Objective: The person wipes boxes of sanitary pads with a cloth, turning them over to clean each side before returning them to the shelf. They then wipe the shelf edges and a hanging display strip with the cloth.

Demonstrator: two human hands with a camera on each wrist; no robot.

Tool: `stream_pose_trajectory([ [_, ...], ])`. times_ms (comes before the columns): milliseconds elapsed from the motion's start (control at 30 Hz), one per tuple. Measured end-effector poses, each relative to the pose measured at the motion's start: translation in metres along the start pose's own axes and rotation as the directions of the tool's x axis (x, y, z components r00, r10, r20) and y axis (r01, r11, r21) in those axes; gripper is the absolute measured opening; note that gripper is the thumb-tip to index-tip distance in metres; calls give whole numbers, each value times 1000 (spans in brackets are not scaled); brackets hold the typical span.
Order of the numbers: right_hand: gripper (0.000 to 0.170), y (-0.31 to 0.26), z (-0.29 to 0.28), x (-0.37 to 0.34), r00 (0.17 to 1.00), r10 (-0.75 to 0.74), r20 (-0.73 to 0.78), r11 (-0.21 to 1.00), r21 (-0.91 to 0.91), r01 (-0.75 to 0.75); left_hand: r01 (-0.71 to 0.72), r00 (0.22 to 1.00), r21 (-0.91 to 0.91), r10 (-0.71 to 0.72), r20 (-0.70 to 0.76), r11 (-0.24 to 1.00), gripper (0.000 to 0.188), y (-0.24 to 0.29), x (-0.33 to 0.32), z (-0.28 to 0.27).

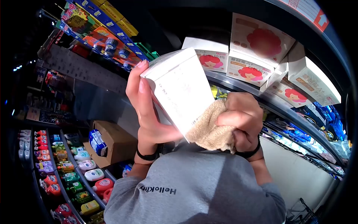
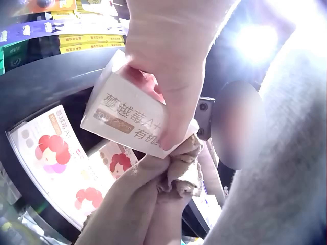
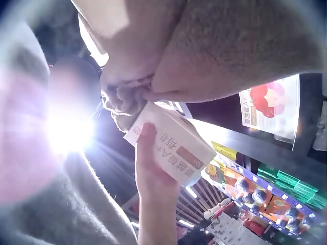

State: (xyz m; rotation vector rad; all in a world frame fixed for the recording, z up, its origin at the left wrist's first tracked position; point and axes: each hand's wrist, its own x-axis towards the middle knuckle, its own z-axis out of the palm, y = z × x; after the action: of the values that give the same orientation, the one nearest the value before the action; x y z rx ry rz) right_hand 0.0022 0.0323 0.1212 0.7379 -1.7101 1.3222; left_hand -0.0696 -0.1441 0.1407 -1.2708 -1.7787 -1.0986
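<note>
A white box [image 1: 182,89] is held tilted in front of the chest; my left hand [image 1: 143,108] grips it, with fingers at its upper left edge and thumb along the lower side. My right hand [image 1: 242,121] bunches a tan cloth [image 1: 209,127], which touches the box's lower right end. In the left wrist view, the left hand [image 2: 171,66] holds the box [image 2: 120,120] from above, the cloth [image 2: 181,168] at its lower corner. The right wrist view has the box [image 3: 176,145] between the left hand [image 3: 153,178] and the cloth [image 3: 125,104].
Similar white boxes [image 1: 248,69] with red-haired figures stand on the shelf at upper right. Packaged goods [image 1: 112,44] hang at upper left. Bottles [image 1: 93,174] line the racks at lower left, beside an open cardboard carton [image 1: 119,142] holding a blue package [image 1: 97,142].
</note>
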Motion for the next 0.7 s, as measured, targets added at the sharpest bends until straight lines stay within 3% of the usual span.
stream_pose_trajectory([
  [67, 35, -2, -4, 1, 993, 37, 116, 998, 42, -42, 36, 999, -21, -35, 32, 999, 111, 2, 1, -4],
  [100, 32, -3, 1, 3, 996, 53, 68, 998, 39, -56, 82, 995, 7, -82, 50, 997, 108, 7, 3, -5],
  [133, 25, -8, -3, 10, 987, 103, 121, 994, -48, -98, 127, 989, 36, -129, 66, 991, 106, 11, 3, -5],
  [200, 43, -14, 8, 12, 976, 217, 26, 975, -58, -216, 79, 997, 64, -79, 2, 995, 101, 6, -3, -1],
  [233, 67, -19, 0, 16, 931, 295, 215, 954, -119, -275, 15, 1000, 109, -17, 16, 994, 100, 4, -4, -2],
  [267, 72, -16, 4, 15, 920, 311, 240, 950, -65, -304, -49, 998, 154, 44, 33, 987, 98, 1, -5, -3],
  [333, 73, -19, 4, 22, 851, 410, 329, 910, -215, -355, -60, 998, 216, 53, 35, 974, 96, 1, -7, -5],
  [400, 75, -16, 4, 25, 855, 321, 408, 925, -331, -189, -76, 997, 265, 67, 43, 961, 96, 1, -9, -8],
  [533, 70, -21, 4, 31, 842, 341, 419, 904, -392, -171, -72, 997, 246, 80, -24, 967, 96, -5, -13, -5],
  [600, 68, -20, 7, 30, 880, 296, 371, 926, -336, -170, -102, 992, 273, 118, -43, 956, 98, -8, -13, -4],
  [700, 69, -24, 5, 33, 845, 340, 412, 895, -418, -157, -62, 997, 306, 71, -18, 950, 101, 1, -10, -9],
])
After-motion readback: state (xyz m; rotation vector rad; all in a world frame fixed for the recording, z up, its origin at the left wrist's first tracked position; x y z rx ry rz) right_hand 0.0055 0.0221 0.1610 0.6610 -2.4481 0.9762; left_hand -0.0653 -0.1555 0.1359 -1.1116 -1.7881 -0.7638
